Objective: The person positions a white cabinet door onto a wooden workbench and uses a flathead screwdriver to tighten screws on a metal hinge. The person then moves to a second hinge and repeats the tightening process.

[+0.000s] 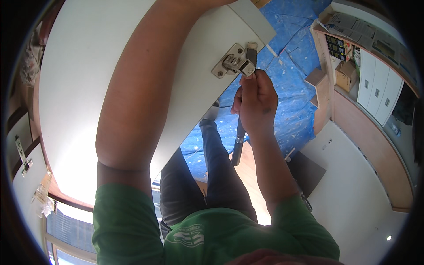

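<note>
Hinge [233, 64], a metal cup hinge on its plate, sits near the edge of a white door panel [79, 75], just above the right hand [255, 102]. Nearest are the person's green shirt [212, 236] and dark trousers [221, 176]. From there the right forearm rises to the hand, whose fingers are curled tight around a dark tool handle [239, 141]; its shaft runs up through the fist, the tip meeting the hinge arm. The left arm [132, 97] stretches up along the panel's face; its hand is past the top edge, so its fingers cannot be told. Beyond the panel a blue tarp [287, 66] covers the floor, with a small wooden box [319, 81] on it to the right. Farther right stand white cabinets [375, 88] and a cardboard box [345, 73].
</note>
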